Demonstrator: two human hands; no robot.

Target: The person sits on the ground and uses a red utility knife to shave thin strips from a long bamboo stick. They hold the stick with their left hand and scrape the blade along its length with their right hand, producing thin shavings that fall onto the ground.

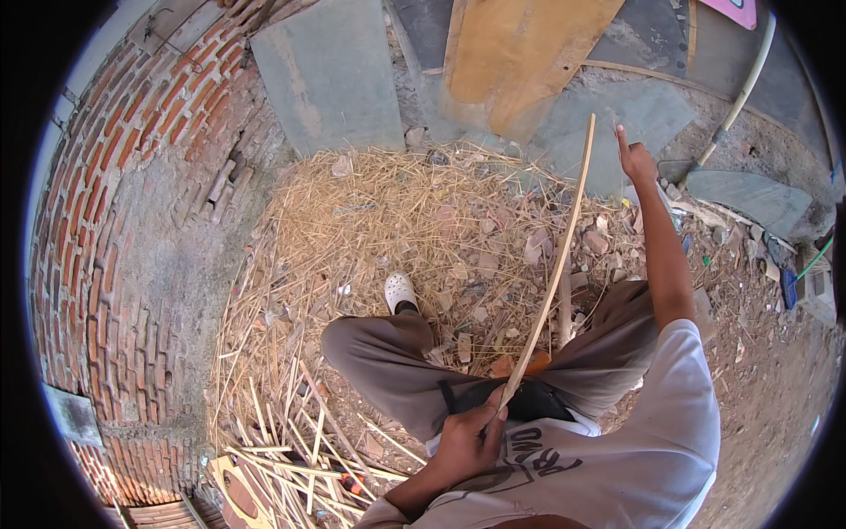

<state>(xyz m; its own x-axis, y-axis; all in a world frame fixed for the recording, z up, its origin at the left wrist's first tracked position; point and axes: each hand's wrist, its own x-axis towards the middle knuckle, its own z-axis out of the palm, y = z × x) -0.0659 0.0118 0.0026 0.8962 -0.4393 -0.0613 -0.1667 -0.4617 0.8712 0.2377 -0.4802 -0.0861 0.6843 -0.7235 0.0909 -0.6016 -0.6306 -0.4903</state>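
Observation:
A long, pale strip of split wood or bamboo (561, 258) slants up and away from my lap. My left hand (471, 439) is closed around its lower end, close to my shirt. My right hand (636, 160) is stretched far forward, to the right of the strip's upper end and apart from it. One digit of that hand points up while the other fingers curl in. Whatever they may hold is hidden. Behind the strip, a short wooden stake (565, 304) stands between my bent legs.
Straw-like shavings (379, 203) and stones cover the ground ahead. Several cut strips (308, 467) lie heaped at lower left. A brick wall (115, 238) runs along the left. Grey boards (335, 84) and a tan panel (524, 57) stand at the far side. A pale pipe (745, 93) leans at far right.

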